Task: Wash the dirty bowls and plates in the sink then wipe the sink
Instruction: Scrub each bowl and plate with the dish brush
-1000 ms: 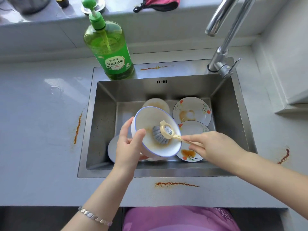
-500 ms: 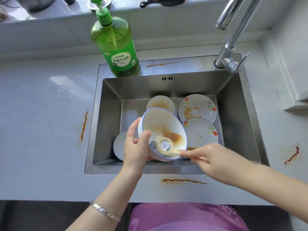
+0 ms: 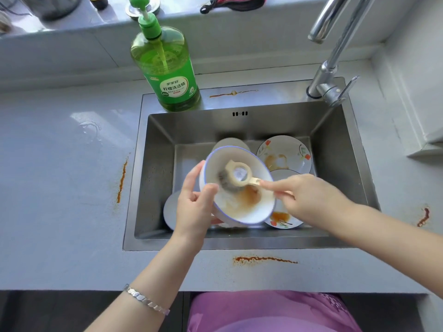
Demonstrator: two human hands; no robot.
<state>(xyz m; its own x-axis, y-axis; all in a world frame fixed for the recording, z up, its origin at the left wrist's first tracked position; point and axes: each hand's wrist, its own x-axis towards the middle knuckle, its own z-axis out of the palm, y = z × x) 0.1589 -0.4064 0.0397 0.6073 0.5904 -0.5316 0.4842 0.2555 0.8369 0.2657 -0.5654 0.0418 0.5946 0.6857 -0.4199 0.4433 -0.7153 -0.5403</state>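
My left hand grips the rim of a white bowl with a blue edge, tilted over the steel sink. Brown sauce smears its inside. My right hand pinches the cream handle of a dish brush, whose grey bristles press on the bowl's upper inner wall. Under them lie two flowered plates, one at the back right and one partly hidden, both stained orange. Another bowl peeks out behind, and a plain plate sits at the left.
A green dish-soap bottle stands on the sink's back left rim. The chrome tap rises at the back right. Orange sauce streaks mark the grey counter left, front and right of the sink.
The brush has moved from the bowl's lower rim up to its upper inner wall. The bowl stays tilted in my left hand.
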